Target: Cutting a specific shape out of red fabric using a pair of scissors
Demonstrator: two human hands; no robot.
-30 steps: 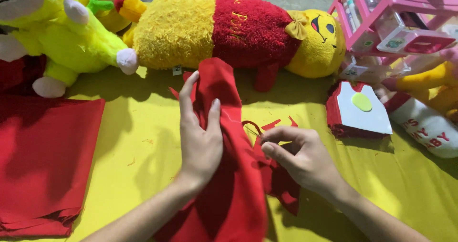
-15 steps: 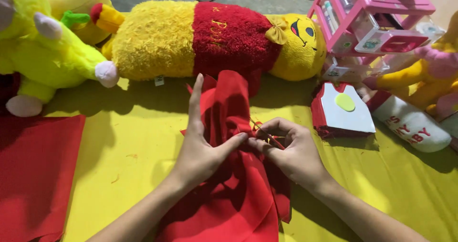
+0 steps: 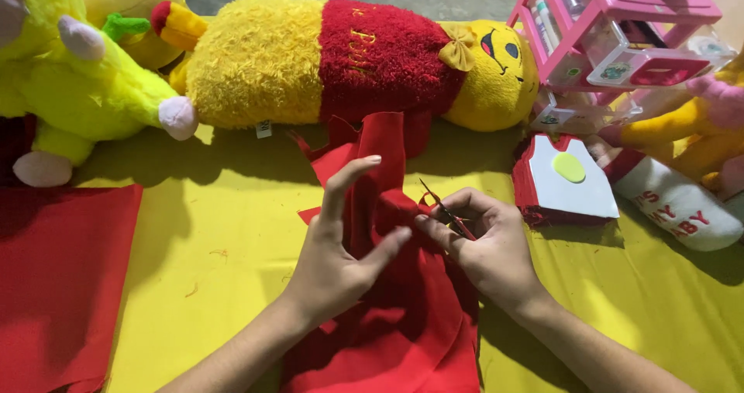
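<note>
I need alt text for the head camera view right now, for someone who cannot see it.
Two bare hands work a red felt fabric piece on a yellow cloth-covered table: the left hand presses the fabric, and the right hand holds small thin scissors at its edge. A long yellow plush toy with a red shirt lies behind.

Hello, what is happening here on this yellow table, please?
A person works on a red fabric piece lying on the yellow surface. The left hand presses it flat with fingers spread, while the right hand holds small scissors at its edge. A yellow-and-red plush toy lies behind, and more red fabric sits at left.
</note>
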